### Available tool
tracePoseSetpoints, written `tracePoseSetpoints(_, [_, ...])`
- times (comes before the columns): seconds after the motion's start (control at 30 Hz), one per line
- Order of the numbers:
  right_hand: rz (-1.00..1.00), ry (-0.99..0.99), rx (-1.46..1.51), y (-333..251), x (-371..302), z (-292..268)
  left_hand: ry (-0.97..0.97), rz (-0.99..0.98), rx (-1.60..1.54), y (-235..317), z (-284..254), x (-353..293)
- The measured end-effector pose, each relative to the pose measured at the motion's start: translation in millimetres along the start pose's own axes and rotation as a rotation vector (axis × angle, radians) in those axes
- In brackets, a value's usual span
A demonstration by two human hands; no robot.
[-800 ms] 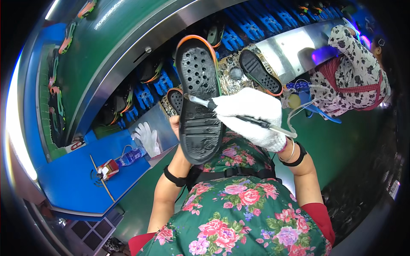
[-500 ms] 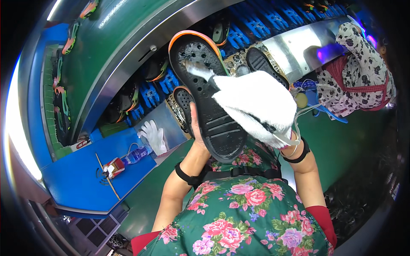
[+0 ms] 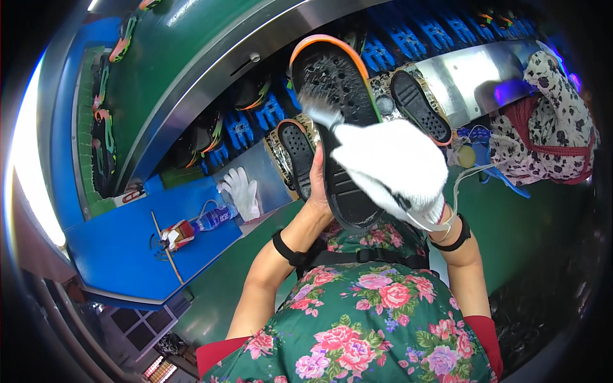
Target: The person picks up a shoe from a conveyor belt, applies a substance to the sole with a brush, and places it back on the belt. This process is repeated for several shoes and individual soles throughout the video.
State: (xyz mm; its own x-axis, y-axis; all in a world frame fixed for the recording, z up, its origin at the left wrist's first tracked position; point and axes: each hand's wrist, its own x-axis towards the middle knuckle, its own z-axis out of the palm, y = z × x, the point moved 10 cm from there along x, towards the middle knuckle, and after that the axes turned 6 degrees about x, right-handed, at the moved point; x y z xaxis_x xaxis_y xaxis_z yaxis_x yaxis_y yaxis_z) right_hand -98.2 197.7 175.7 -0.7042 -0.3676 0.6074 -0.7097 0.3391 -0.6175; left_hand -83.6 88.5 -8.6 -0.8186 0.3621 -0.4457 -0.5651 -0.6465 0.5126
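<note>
My bare left hand [image 3: 318, 180] is closed round the left edge of a large black clog [image 3: 348, 191] with an orange and green rim and a holed toe end. The clog is tilted up in front of my chest, its toe end away from me. A white knit glove covers my right hand [image 3: 396, 163], closed on a brush [image 3: 321, 113]. Its pale bristles touch the wet-looking holed area. The glove hides most of the brush handle. Behind my left hand stands a smaller black clog sole [image 3: 295, 150]; another black sole [image 3: 418, 102] lies beyond the glove.
A blue side table [image 3: 121, 255] holds a torn red-and-white packet [image 3: 177, 235], a thin stick, a plastic bottle [image 3: 214, 217] and a white glove [image 3: 241, 191]. Blue racks [image 3: 408, 41] run along the green conveyor. A person's patterned sleeve [image 3: 543, 83] is at right.
The brush has swept across the clog's toe end, and more white wet streaks show there. Clog and both hands sit slightly further right in view, as does the whole scene.
</note>
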Motion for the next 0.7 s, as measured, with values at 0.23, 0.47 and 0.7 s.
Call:
tracePoseSetpoints(0.23, [-0.042,0.071,0.035,-3,20,-21,-0.366,0.044,-0.540,18,23,8])
tracePoseSetpoints(0.47, [0.145,0.196,0.357,19,9,-12,-0.206,0.152,-0.058,38,29,20])
tracePoseSetpoints(0.7, [-0.077,-0.019,0.285,-12,-4,20,-0.414,0.158,-0.340,55,54,31])
